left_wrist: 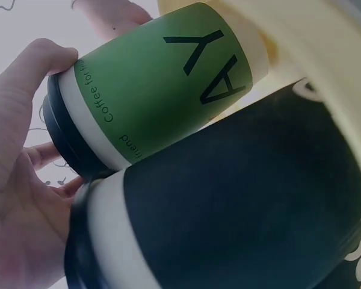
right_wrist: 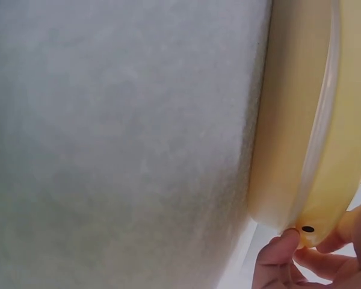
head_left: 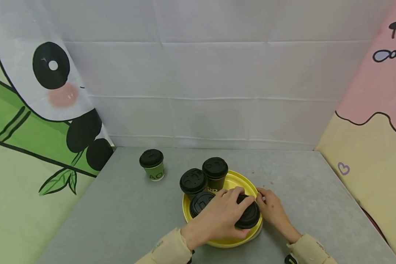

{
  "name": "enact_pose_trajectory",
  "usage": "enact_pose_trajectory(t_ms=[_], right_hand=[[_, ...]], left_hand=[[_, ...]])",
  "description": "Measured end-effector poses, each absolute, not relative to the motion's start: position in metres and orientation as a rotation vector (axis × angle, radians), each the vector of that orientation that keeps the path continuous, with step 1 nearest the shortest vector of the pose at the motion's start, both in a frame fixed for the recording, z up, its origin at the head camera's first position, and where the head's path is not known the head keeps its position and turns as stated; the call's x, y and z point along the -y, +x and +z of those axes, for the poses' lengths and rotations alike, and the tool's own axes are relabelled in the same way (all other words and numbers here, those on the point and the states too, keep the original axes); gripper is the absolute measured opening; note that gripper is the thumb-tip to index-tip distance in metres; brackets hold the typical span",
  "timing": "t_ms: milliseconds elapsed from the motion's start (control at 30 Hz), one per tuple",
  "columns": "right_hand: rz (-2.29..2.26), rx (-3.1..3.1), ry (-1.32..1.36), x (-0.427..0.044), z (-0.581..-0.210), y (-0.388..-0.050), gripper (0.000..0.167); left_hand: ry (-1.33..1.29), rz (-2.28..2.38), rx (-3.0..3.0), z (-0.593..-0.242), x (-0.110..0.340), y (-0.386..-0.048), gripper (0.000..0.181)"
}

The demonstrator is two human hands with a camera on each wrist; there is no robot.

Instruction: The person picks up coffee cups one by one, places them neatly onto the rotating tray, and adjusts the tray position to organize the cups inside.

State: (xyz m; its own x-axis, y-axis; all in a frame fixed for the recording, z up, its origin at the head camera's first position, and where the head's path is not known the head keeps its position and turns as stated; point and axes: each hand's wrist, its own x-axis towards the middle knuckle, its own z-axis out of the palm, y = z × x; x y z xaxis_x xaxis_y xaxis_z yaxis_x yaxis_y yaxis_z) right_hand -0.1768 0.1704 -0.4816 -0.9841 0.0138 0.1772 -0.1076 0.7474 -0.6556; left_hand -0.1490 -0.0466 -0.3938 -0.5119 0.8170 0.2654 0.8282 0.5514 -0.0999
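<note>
Several lidded paper cups stand on a round yellow tray (head_left: 241, 179). My left hand (head_left: 219, 216) grips the black lid (head_left: 249, 216) of the cup at the tray's right side. In the left wrist view that cup has a green sleeve (left_wrist: 162, 84), with the left hand (left_wrist: 24, 174) around its lid and a black cup (left_wrist: 240, 198) against it. My right hand (head_left: 275, 212) pinches the tray's right edge; the right wrist view shows the right hand (right_wrist: 319, 259) with thumb and fingers on the tray's rim (right_wrist: 325, 120) beside a small dark hole.
A green cup with a black lid (head_left: 152, 167) stands on the grey table (head_left: 125, 205), left of the tray. A white cloth wall (head_left: 211, 80) rises behind the table, with printed cloths at both sides.
</note>
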Motion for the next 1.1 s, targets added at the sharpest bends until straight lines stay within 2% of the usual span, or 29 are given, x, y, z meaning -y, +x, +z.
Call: enact_pose_trajectory(t_ms=[867,967,1100], right_hand=[[1.071,2.776,0.041,-0.171,-0.482,-0.172,0.033],[1.068,2.771,0.047,-0.17,-0.482,-0.173,0.032],[1.077,2.768,0.059,-0.171,-0.482,-0.173,0.031]], left_hand=[[-1.331,-0.083,2.523,-0.4,0.055,-0.15,0.074],[-1.32,-0.161,2.555,-0.396,0.058,-0.152,0.072],[-1.266,-0.44,2.532,-0.382,0.068,-0.161,0.059]])
